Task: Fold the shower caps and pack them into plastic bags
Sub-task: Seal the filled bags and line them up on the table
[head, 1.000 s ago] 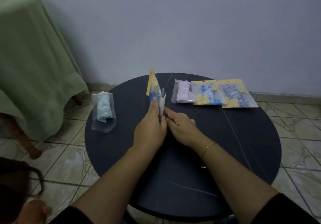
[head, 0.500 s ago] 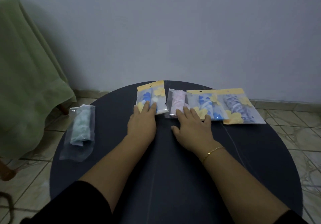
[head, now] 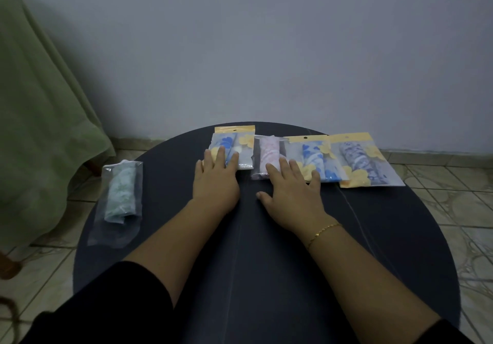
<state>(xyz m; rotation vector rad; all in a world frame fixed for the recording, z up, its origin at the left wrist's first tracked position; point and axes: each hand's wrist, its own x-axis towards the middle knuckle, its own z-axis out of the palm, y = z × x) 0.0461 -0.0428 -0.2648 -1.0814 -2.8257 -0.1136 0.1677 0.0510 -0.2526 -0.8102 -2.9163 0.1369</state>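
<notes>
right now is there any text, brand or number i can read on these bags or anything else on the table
None can be read.
Yellow header cards on the left bag, the middle bag and the right bag: no print visible, only a hang hole.
Pink cap's bag and green cap's clear bag: no label seen.

Your left hand [head: 216,181] hides near corner of blue-heart bag [head: 232,148]. Right hand [head: 292,192] covers near end of pink bag [head: 268,154] beside it. Tabletop [head: 266,277] near edge cut off by frame bottom.

sleeves: black [head: 112,298], pushed up past the forearms; both forearms bare
right wrist: thin gold chain bracelet [head: 324,230]
</notes>
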